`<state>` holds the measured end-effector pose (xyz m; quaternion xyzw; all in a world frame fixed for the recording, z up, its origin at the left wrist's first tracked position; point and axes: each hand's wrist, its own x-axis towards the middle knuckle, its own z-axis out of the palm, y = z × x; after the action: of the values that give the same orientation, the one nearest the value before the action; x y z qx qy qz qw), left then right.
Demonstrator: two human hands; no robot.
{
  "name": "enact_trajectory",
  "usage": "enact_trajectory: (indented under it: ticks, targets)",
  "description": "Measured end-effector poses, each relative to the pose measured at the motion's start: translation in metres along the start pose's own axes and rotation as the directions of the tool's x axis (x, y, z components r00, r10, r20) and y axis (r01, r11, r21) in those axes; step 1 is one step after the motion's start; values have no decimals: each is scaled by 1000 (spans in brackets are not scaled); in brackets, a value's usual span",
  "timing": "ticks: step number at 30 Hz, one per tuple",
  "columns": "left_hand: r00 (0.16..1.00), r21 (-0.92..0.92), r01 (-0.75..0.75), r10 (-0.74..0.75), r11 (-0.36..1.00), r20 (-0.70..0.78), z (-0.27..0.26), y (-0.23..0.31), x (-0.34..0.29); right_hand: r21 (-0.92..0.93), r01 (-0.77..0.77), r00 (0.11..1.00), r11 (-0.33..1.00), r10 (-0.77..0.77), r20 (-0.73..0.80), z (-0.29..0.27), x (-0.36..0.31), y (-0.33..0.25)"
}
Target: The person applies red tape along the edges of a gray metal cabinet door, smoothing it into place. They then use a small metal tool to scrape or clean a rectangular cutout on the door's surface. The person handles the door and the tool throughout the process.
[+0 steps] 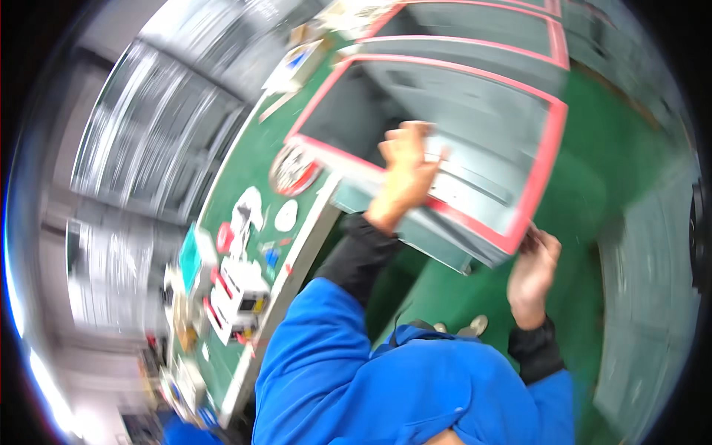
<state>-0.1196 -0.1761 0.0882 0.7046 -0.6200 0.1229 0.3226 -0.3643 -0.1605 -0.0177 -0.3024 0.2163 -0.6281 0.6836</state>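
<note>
A grey box-shaped cabinet (pixel 467 178) with a pink-red rim round its open side lies in front of me, partly over the bench edge. My left hand (pixel 406 169) crosses the near rim, its fingers reaching over the opening and the thumb spread from them; motion blur hides whether it touches the rim. At the cabinet's near right corner, my right hand (pixel 534 274) has its fingers bent round the edge; the fingertips are partly hidden.
Behind stands another grey cabinet with a pink-red rim (pixel 556 44). On the green-topped bench (pixel 241 167) to the left lie a red-and-white roll (pixel 295 170), a white device (pixel 239 297) and small parts. Blurred shelving (pixel 148 133) rises beyond. Green floor (pixel 578 222) shows at right.
</note>
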Motion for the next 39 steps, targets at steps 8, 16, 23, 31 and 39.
enact_trajectory:
  ticks: [8, 16, 23, 31, 39]
  targets:
    - [814, -459, -275, -50, 845, -579, -26, -11, -46, -279, 61, 997, 958, -45, 63, -25, -17, -13]
    - [423, 39, 903, -871, 427, -250, -15, -293, -292, -884, 88, 952, 458, -300, -61, -8, -22, -11]
    - [-158, 25, 982, -886, -188, -436, -106, -431, -376, -822, 159, 818, -546, -394, 420, -12, -9, -6]
    - [-94, 114, 983, -925, -145, -368, -116, -451, -370, -911, -49, 859, -408, -483, 170, -39, 2, -10]
    - [55, 220, 975, -943, -20, -327, -104, -466, -359, -902, -19, 825, -432, -516, 230, -65, -2, -19]
